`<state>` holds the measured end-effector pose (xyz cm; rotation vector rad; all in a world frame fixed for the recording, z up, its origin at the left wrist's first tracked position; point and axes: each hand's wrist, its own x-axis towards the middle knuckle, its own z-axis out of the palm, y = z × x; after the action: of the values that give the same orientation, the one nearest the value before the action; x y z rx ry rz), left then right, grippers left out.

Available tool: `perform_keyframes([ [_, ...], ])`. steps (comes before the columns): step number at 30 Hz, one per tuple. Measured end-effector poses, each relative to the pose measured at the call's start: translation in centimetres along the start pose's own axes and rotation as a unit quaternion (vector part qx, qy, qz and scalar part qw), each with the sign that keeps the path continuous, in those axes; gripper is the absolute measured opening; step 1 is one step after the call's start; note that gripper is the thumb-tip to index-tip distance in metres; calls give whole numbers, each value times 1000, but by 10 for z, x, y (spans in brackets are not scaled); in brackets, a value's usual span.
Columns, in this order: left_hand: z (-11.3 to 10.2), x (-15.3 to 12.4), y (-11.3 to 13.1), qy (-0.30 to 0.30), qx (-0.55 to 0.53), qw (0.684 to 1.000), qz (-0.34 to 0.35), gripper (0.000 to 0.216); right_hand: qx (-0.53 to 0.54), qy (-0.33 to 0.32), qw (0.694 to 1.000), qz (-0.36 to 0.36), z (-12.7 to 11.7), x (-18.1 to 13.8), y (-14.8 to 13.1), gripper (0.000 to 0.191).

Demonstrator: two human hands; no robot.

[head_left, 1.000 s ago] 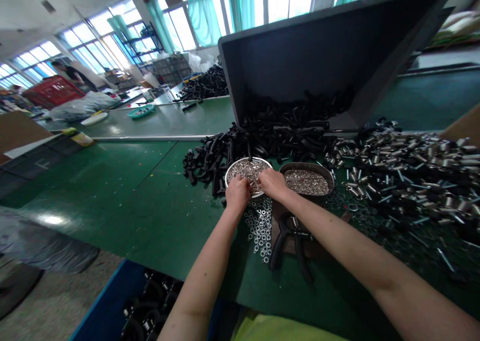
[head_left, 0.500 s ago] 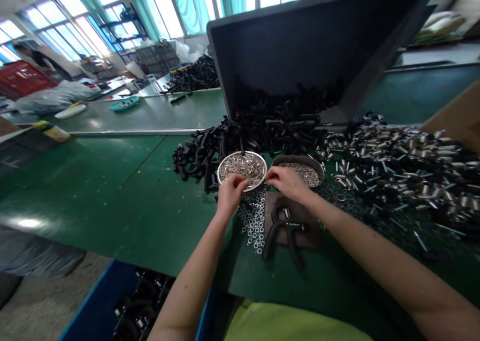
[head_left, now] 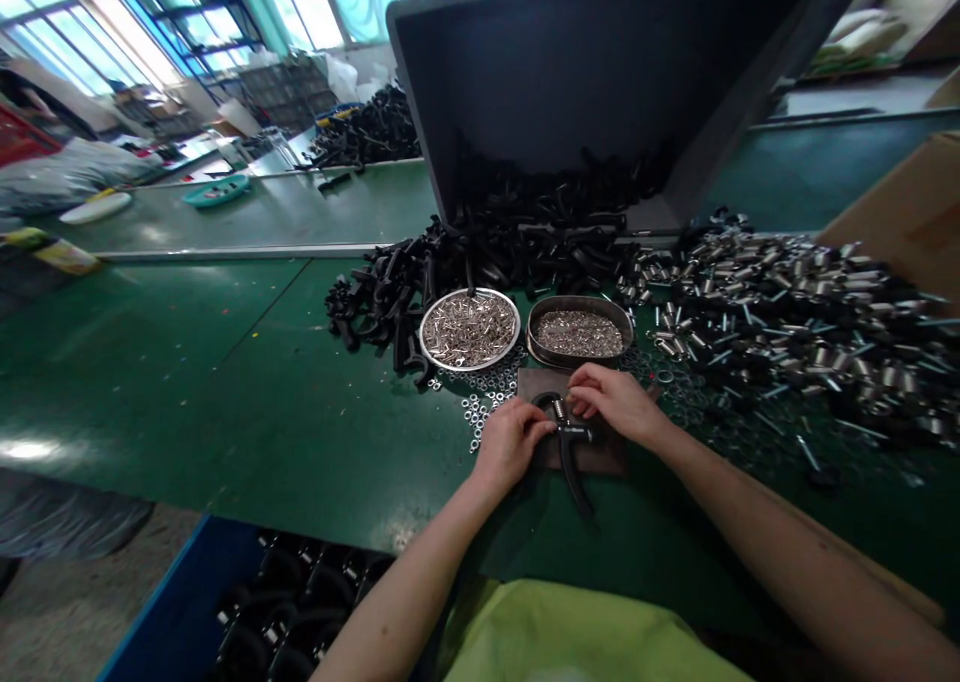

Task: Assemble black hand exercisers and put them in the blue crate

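Observation:
A black hand gripper [head_left: 571,452] lies on a brown pad [head_left: 604,454] on the green table. My left hand [head_left: 512,444] rests on its left handle with the fingers curled round it. My right hand [head_left: 616,402] pinches at the spring end of the hand gripper; what it pinches is too small to make out. Just beyond stand a round metal dish of small pins [head_left: 469,328] and an oval tin of small silver parts [head_left: 579,332]. Loose washers [head_left: 480,402] lie scattered in front of the dish.
A heap of black handles [head_left: 480,262] spills from a tilted dark bin [head_left: 600,82]. Metal springs and rods [head_left: 795,312] pile at the right, by a cardboard box [head_left: 907,212]. A blue crate of assembled hand grippers [head_left: 247,622] stands below the table edge.
Both hands have drawn back from the round dish of pins to the hand gripper on the pad. The camera has tilted down and nearer.

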<state>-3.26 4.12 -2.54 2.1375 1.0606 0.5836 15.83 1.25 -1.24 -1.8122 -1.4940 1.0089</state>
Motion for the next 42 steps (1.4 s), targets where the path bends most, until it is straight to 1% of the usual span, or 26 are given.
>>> perform_keyframes([
  [2,3,-1,-1,-3,39,999,20,8,-2,23,1000,-20,5,4,1,13],
  [5,7,-4,-1,-5,128,989,78,10,-69,48,995,-59,11,10,2,14],
  [7,9,-6,0,-7,166,981,100,12,-85,56,993,-62,12,12,2,14],
  [9,8,-5,1,-12,149,985,84,11,-97,60,992,-58,13,13,1,15],
  [11,5,-2,1,-18,96,994,45,9,-109,62,991,-50,14,13,1,15],
  [14,0,3,2,-18,36,999,-2,9,-127,68,989,-38,16,14,-1,15],
  [17,-2,7,3,-9,18,999,-27,10,-146,76,986,-29,18,15,-4,15],
  [20,-2,7,4,-6,26,999,-31,10,-172,79,981,-30,20,16,-6,14],
  [23,1,5,4,-4,82,997,-2,9,-206,83,974,-45,22,13,-9,15],
  [25,4,3,4,-7,143,989,47,12,-229,86,968,-62,24,9,-11,17],
  [28,9,1,3,-23,223,967,118,20,-320,63,938,-118,27,4,-15,20],
  [30,9,-1,3,-28,251,958,136,23,-380,44,912,-150,26,0,-17,23],
  [32,7,-4,4,-31,272,951,140,25,-403,51,899,-165,20,-9,-15,27],
  [35,1,-12,9,-52,302,941,142,26,-417,95,890,-159,0,-36,-1,33],
  [37,-3,-19,12,-59,310,940,129,27,-436,122,885,-112,-17,-62,18,31],
  [39,-4,-26,13,-65,310,943,104,35,-470,138,871,-41,-30,-89,42,23],
  [40,-4,-29,13,-69,310,944,91,40,-489,145,860,-16,-35,-100,54,22],
  [42,-2,-32,13,-79,314,943,76,45,-518,154,841,10,-39,-117,72,19],
])
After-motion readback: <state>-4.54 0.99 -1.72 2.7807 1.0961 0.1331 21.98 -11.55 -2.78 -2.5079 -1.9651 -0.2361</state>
